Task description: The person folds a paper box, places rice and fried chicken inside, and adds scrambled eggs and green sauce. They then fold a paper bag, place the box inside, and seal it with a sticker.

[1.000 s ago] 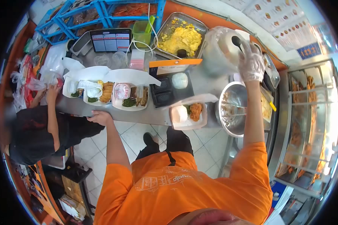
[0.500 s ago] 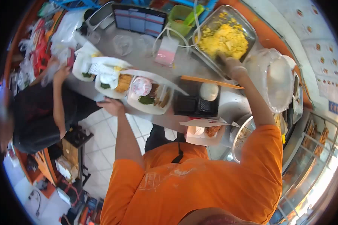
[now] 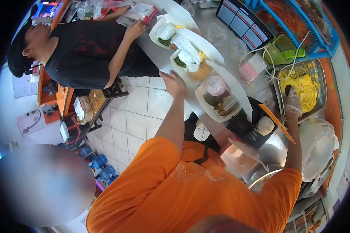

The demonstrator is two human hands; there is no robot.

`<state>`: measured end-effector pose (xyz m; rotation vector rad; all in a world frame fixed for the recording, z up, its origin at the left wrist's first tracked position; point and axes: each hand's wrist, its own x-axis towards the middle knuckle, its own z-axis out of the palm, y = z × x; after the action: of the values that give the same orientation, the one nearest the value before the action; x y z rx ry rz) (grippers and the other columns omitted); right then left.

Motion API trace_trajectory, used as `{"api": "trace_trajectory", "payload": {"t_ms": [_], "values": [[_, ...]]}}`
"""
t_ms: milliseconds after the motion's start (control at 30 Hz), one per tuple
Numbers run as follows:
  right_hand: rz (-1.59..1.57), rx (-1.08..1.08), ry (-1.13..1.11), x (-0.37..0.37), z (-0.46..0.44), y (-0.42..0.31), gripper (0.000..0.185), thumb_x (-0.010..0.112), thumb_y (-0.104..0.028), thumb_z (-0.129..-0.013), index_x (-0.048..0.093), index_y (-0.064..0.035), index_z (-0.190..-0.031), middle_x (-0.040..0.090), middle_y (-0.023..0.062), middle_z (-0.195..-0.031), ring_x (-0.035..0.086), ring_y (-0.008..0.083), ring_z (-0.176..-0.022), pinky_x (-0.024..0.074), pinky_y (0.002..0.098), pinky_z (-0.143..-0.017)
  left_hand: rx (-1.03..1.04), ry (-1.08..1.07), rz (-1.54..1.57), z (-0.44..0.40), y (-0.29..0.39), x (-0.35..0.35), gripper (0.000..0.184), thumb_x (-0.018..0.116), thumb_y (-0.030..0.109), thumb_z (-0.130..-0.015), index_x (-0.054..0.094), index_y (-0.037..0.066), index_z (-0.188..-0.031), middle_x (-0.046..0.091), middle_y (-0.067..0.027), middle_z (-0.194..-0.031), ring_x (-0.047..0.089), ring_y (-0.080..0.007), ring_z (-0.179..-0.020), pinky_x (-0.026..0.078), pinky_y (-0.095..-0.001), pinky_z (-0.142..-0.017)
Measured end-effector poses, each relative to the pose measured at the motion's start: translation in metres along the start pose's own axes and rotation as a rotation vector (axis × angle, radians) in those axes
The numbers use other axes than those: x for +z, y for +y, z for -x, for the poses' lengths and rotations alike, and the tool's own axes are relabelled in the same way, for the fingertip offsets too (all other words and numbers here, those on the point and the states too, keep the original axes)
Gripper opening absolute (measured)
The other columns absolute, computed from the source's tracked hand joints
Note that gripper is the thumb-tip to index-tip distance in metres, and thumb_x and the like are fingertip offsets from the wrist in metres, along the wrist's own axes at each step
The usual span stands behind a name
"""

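My right hand (image 3: 292,104), in a clear plastic glove, is closed at the near side of the metal tray (image 3: 323,83) of yellow scrambled egg (image 3: 305,91). A small dark item shows at its fingertips; I cannot make out what it is. My left hand (image 3: 173,83) is bare and rests on the counter's edge with its fingers apart. Beside it stand open white food boxes (image 3: 198,82) with wrapped rice (image 3: 215,85), greens and meat. A black compartment tray (image 3: 239,125) holds a round wrapped white portion (image 3: 265,126).
A co-worker in black (image 3: 85,54) stands at the left, handling a plastic bag (image 3: 134,16). A tablet (image 3: 243,25), a green container (image 3: 278,50) with cables and blue baskets (image 3: 332,48) line the back. A metal bowl (image 3: 256,182) and large plastic bag (image 3: 317,149) are near my right arm.
The view has turned. My right hand has moved from the black-handled utensil by the large plastic bag to the egg tray. My left hand remains at the counter's edge.
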<state>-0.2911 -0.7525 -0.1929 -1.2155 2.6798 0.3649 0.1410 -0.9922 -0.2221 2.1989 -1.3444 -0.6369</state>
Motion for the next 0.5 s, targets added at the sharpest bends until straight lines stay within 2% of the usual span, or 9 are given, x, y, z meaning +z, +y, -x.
{"api": "trace_trajectory", "payload": {"t_ms": [67, 133, 267, 333, 367, 433, 467, 500], "values": [[0.023, -0.004, -0.021, -0.01, -0.004, -0.001, 0.066, 0.056, -0.047, -0.09, 0.033, -0.0123, -0.141, 0.065, 0.0212, -0.103, 0.065, 0.0401, -0.089, 0.0514, 0.0502, -0.075, -0.009, 0.017, 0.001, -0.002, 0.004, 0.002, 0.061, 0.037, 0.035, -0.099, 0.021, -0.001, -0.146, 0.044, -0.0246, -0.14, 0.049, -0.0426, -0.121, 0.04, -0.047, -0.1], [0.006, 0.05, -0.097, -0.023, -0.008, -0.004, 0.055, 0.057, -0.045, -0.089, 0.042, -0.0173, -0.135, 0.067, 0.0188, -0.103, 0.066, 0.0407, -0.09, 0.0508, 0.0509, -0.075, -0.015, -0.013, -0.016, 0.001, 0.008, -0.004, 0.061, 0.036, 0.034, -0.099, 0.02, 0.001, -0.147, 0.043, -0.0231, -0.142, 0.049, -0.0423, -0.121, 0.04, -0.0474, -0.1], [-0.083, 0.046, -0.13, -0.048, -0.002, -0.003, 0.053, 0.056, -0.041, -0.092, 0.044, -0.0141, -0.136, 0.065, 0.0229, -0.109, 0.065, 0.0425, -0.091, 0.0507, 0.0492, -0.078, -0.04, -0.014, -0.028, -0.002, 0.004, -0.001, 0.061, 0.036, 0.036, -0.099, 0.019, 0.003, -0.147, 0.043, -0.0224, -0.142, 0.05, -0.0421, -0.121, 0.041, -0.0477, -0.099], [-0.267, 0.23, -0.097, -0.055, -0.001, 0.0, 0.04, 0.062, -0.037, -0.088, 0.055, -0.0199, -0.124, 0.066, 0.02, -0.11, 0.065, 0.0396, -0.094, 0.0498, 0.0495, -0.077, -0.048, -0.044, 0.019, -0.002, 0.006, -0.003, 0.063, 0.036, 0.037, -0.099, 0.02, 0.001, -0.147, 0.039, -0.0237, -0.145, 0.047, -0.0422, -0.124, 0.039, -0.0472, -0.102], [-0.263, 0.232, -0.098, -0.04, -0.006, 0.008, 0.04, 0.062, -0.037, -0.088, 0.055, -0.0199, -0.124, 0.066, 0.02, -0.11, 0.065, 0.0396, -0.094, 0.0498, 0.0495, -0.077, -0.05, -0.048, 0.019, -0.006, -0.003, 0.0, 0.063, 0.036, 0.037, -0.099, 0.02, 0.001, -0.147, 0.039, -0.0237, -0.145, 0.047, -0.0422, -0.124, 0.039, -0.0472, -0.102], [-0.627, -0.013, 0.324, -0.002, -0.009, 0.053, 0.035, 0.062, -0.031, -0.088, 0.059, -0.028, -0.123, 0.066, 0.0194, -0.111, 0.064, 0.0347, -0.101, 0.0494, 0.0446, -0.083, 0.089, 0.094, -0.05, -0.012, -0.024, 0.019, 0.063, 0.037, 0.036, -0.099, 0.021, -0.001, -0.147, 0.036, -0.025, -0.147, 0.043, -0.0415, -0.128, 0.036, -0.0454, -0.106], [-0.629, 0.005, 0.324, 0.006, -0.009, 0.067, 0.043, 0.061, -0.037, -0.087, 0.055, -0.0226, -0.127, 0.06, 0.0202, -0.12, 0.059, 0.0344, -0.108, 0.0456, 0.0445, -0.089, 0.082, 0.021, -0.037, -0.011, -0.02, 0.014, 0.064, 0.038, 0.037, -0.099, 0.022, -0.004, -0.147, 0.034, -0.0268, -0.147, 0.04, -0.0408, -0.131, 0.033, -0.0432, -0.109], [-0.594, 0.131, 0.25, 0.003, -0.005, 0.063, 0.053, 0.061, -0.043, -0.086, 0.051, -0.0172, -0.132, 0.053, 0.021, -0.128, 0.054, 0.034, -0.116, 0.0419, 0.0445, -0.095, 0.13, 0.062, 0.053, -0.02, -0.045, 0.033, 0.066, 0.039, 0.037, -0.099, 0.021, -0.004, -0.147, 0.041, -0.0286, -0.142, 0.046, -0.0428, -0.125, 0.037, -0.0446, -0.104]]}}
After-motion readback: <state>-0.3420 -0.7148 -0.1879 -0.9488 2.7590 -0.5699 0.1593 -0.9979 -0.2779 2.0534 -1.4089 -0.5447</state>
